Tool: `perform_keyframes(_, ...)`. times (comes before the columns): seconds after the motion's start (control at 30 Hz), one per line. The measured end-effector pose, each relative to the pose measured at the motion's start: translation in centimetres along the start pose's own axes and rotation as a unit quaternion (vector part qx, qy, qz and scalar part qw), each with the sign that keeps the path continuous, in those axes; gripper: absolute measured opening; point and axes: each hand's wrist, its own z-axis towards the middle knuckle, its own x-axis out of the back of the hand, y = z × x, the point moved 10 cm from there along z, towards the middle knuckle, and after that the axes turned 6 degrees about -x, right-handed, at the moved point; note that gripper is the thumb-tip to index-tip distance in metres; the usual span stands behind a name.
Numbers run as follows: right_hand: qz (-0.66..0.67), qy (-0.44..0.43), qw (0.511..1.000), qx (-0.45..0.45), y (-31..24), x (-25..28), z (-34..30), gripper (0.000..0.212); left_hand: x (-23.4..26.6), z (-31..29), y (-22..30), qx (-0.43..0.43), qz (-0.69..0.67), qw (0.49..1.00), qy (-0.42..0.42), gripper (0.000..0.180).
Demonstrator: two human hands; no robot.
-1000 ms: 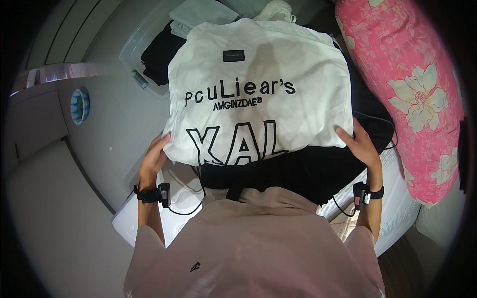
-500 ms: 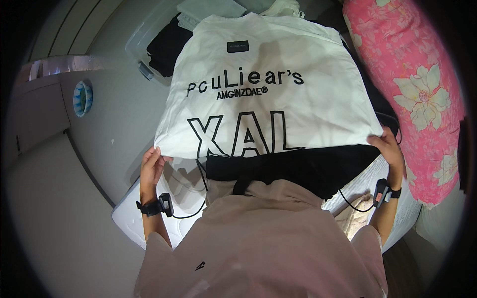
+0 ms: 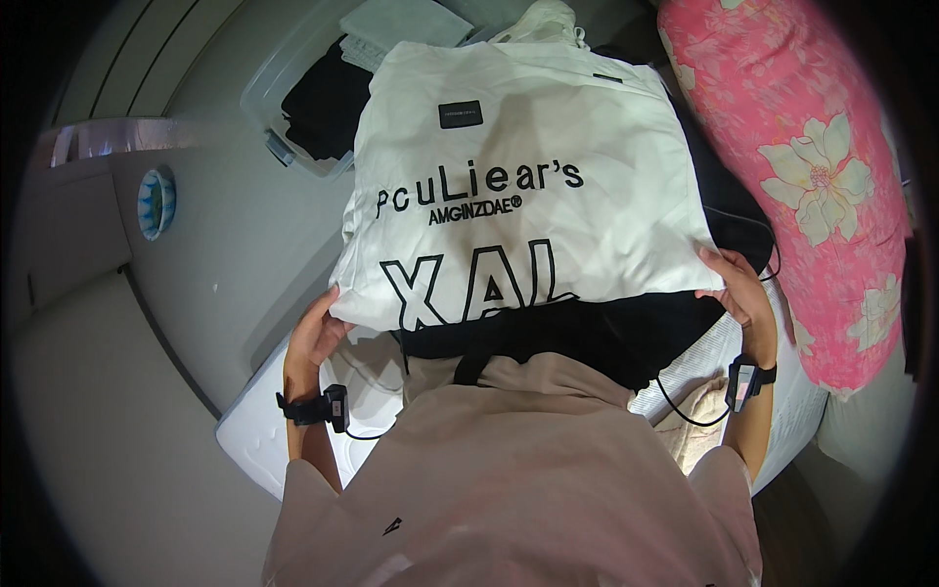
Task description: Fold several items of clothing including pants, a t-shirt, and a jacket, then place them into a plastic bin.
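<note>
The left hand point(image 3: 315, 331) has hold of the near left corner of a white shirt point(image 3: 611, 201), the cloth nipped between thumb and fingers. The right hand point(image 3: 740, 286) grips the near right corner in the same way, thumb on top, its fingers partly hidden by the cloth. The hands are wide apart, with the near edge of the shirt running between them in a slight sag. The shirt lies right in front of the person, spread out and a little wrinkled, with black lettering across it and a small dark patch point(image 3: 460, 114) higher up.

Under its near edge a black cloth point(image 3: 636, 333) shows, close to the person's dusty-pink top point(image 3: 518, 470). Each wrist wears a black strap with a small box on it, and a thin cable hangs from each.

Near the right forearm lies a cream cloth point(image 3: 696, 421). Beyond that side, a pink flowered pillow point(image 3: 807, 269) stretches away from me. Past the shirt's far left corner is a clear plastic box point(image 3: 257, 122), with black clothing point(image 3: 323, 110) and pale folded cloth point(image 3: 403, 27) in it. Farther left, a round blue-and-white container point(image 3: 156, 205) sits by itself on the grey floor point(image 3: 220, 225).
</note>
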Motion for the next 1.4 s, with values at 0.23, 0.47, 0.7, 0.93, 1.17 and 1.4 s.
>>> perform_keyframes(0.23,0.132,-0.066,0.989,0.034,0.8,-1.0,2.9,0.04,-1.1,-0.2,0.1,0.061,0.06,0.996,0.01,0.053)
perform_keyframes(0.47,0.186,-0.085,0.978,0.046,0.0,-1.5,1.9,0.062,4.2,1.9,-2.9,0.029,-0.064,0.994,0.082,0.044)
perform_keyframes(0.7,0.272,-0.144,0.949,0.073,0.5,-0.3,2.1,0.07,1.2,-0.5,0.9,-0.061,-0.109,0.989,0.08,0.052)
perform_keyframes(0.93,0.268,-0.063,0.939,0.204,-3.2,5.5,0.4,0.064,-5.6,-6.8,13.4,-0.339,0.029,0.939,-0.045,0.068)
perform_keyframes(1.17,0.289,0.025,0.9,0.325,-3.5,15.2,-10.0,0.03,-10.5,-15.2,17.6,-0.35,0.245,0.904,-0.022,0.074)
perform_keyframes(1.4,0.26,0.059,0.91,0.317,-7.0,12.8,-10.7,0.027,-15.9,-13.0,19.5,-0.321,0.149,0.92,-0.167,0.074)
